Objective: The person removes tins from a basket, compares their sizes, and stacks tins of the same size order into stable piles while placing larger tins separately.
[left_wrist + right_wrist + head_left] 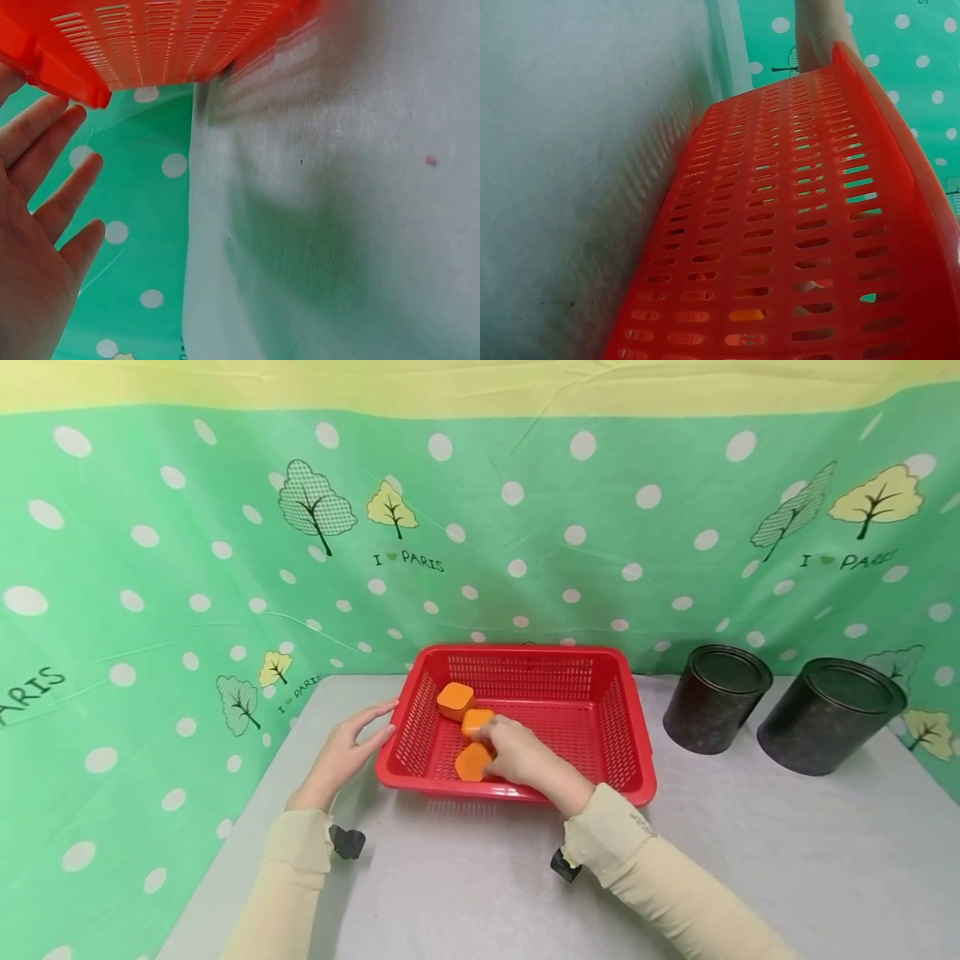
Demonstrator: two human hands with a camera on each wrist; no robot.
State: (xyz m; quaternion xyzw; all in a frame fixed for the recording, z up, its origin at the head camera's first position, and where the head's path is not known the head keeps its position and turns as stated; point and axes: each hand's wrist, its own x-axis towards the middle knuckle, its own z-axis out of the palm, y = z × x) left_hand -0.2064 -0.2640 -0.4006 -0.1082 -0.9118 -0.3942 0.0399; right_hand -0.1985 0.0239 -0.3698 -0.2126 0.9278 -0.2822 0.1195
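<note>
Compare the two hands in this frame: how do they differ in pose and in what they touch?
The left hand lies outside the red basket, fingers straight by its left wall, holding nothing. The right hand reaches over the near rim into the basket, fingers curled onto the orange blocks. The left hand's palm shows in the left wrist view; the right wrist view shows only the basket's wall. Both arms wear cream sleeves.
</note>
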